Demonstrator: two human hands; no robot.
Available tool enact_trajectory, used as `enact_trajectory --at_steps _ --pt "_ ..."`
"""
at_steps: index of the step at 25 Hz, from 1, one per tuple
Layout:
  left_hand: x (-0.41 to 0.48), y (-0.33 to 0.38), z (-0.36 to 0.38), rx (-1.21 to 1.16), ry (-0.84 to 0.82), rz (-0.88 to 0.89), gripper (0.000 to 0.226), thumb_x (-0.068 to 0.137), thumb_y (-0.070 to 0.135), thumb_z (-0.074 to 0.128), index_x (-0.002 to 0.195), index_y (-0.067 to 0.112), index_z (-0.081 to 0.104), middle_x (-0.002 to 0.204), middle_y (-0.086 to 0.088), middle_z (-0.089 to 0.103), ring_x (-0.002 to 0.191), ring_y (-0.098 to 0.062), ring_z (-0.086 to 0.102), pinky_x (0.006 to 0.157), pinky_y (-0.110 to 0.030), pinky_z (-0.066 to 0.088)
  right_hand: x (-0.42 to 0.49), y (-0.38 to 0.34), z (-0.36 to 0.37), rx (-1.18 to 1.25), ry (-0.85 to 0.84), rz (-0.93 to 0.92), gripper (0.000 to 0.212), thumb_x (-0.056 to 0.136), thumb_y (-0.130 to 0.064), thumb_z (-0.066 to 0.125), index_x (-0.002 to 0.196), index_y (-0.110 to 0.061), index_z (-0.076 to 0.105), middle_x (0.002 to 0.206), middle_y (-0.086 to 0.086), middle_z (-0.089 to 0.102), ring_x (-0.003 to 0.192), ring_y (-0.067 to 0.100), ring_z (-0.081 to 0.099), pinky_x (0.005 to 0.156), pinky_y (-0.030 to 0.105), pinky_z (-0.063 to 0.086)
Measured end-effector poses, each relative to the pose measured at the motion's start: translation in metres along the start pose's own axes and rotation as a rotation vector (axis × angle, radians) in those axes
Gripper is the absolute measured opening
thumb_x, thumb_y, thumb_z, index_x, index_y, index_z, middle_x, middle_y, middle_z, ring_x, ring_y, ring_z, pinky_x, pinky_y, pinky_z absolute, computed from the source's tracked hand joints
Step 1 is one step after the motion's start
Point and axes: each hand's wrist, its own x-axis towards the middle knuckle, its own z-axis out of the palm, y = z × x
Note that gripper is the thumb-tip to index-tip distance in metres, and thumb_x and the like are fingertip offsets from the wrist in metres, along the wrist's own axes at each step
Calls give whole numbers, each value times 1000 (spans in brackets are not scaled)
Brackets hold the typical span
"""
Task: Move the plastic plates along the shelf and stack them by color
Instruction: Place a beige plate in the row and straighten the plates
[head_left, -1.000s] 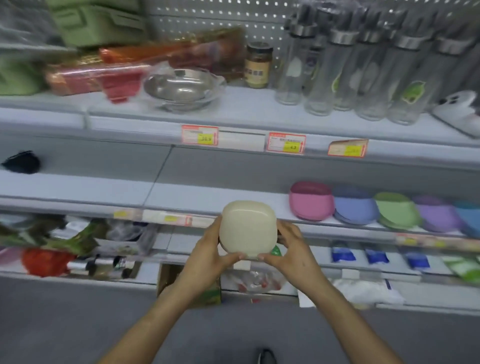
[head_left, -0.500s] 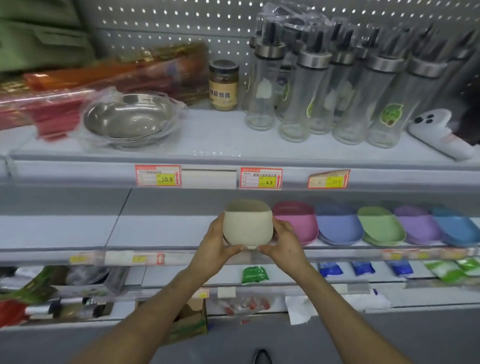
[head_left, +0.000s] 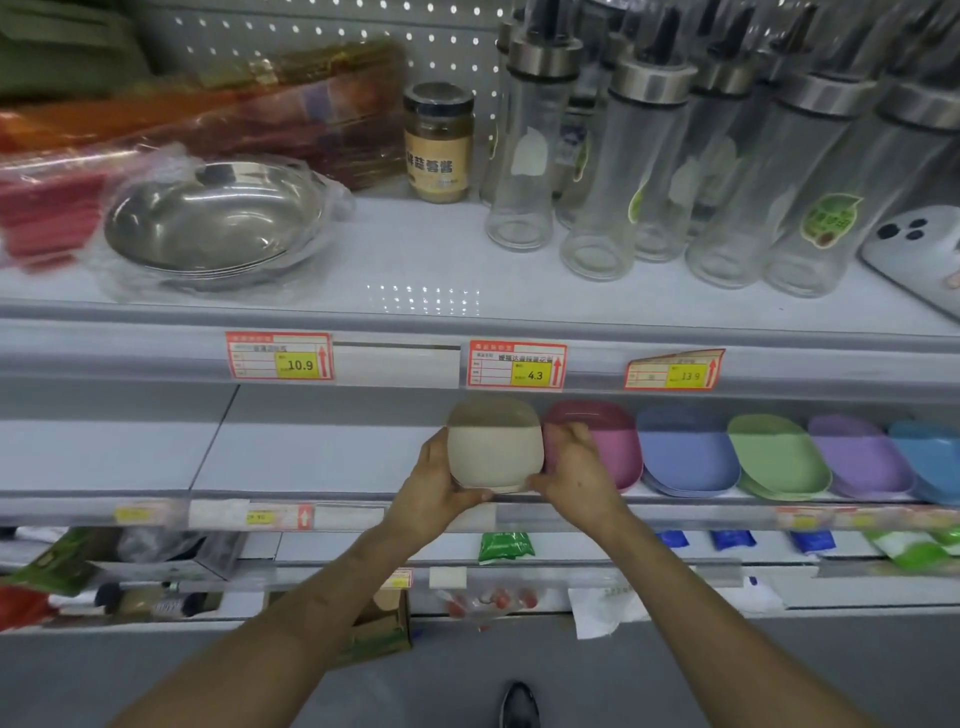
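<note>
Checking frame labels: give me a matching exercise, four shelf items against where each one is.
Things
1. beige plates
2. pink plates
3. green plates
4. steel bowls

Places
A. on the upper shelf, inside clear wrap
B. between the blue plates and the purple plates
C. gripped between the left hand and the right hand
D. partly hidden behind the right hand, first stack in the row

Pairs: 1-C, 2-D, 3-B, 4-A
</note>
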Motion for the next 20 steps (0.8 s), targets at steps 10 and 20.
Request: enact_trajectory --at_steps 10,20 --pt "43 33 -31 448 -288 41 141 70 53 89 162 11 -10 171 -9 3 155 -27 14 125 -36 24 37 -16 -17 -528 -280 -256 133 68 -65 80 164 -12 5 172 8 7 158 23 9 126 40 20" --pt "45 43 -29 657 -312 44 137 71 60 85 162 11 -6 171 -10 4 157 -30 7 126 -40 20 18 4 -9 -383 -220 -276 131 69 -66 81 164 -12 9 171 9 12 157 24 13 127 36 16"
